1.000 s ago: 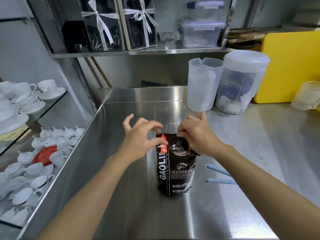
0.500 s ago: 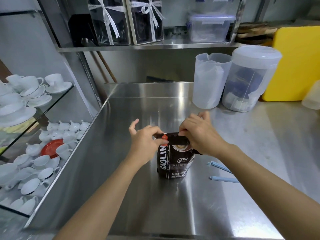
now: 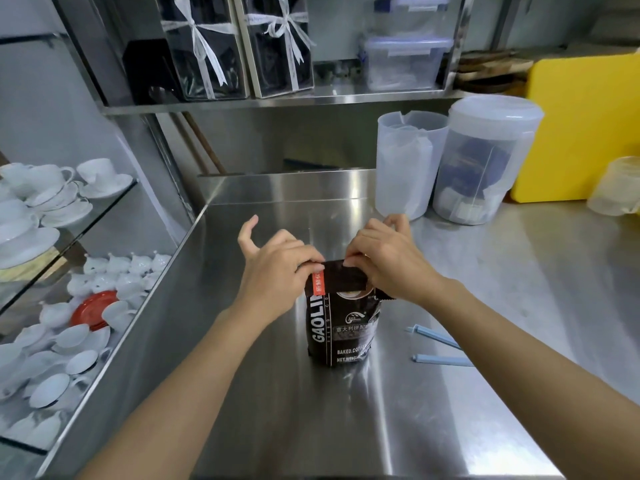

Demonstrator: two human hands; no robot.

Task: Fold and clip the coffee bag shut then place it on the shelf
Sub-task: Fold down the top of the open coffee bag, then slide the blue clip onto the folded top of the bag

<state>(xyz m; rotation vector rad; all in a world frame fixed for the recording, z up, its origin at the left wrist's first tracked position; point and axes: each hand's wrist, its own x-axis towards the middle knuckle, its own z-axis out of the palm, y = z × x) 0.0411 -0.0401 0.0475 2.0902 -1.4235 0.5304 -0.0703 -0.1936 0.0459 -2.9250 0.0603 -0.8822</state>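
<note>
Folding step: the black printed foil coffee bag (image 3: 341, 327) stands upright on the stainless-steel desk (image 3: 398, 427), its top edge pinched at the left corner by the left hand (image 3: 277, 275) and at the right by the right hand (image 3: 388, 261), each grip clenched on the turned-down flap. Next, one hand must hold the fold while the other fetches what appears to be a pale blue plastic sealing clip (image 3: 438, 348), lying open just right of the bag; the steel wall shelf (image 3: 311, 100) follows.

Black coffee bag (image 3: 341, 327): white vertical "GAOLI…", rest cut off by fold. Lower front: "BAKED.COFF…", "NET.WEIGH…", both cut at edge. Chinese line mid-front, partly legible. Red tag (image 3: 318, 283) w/ white Chinese chars, top-left corner.
</note>
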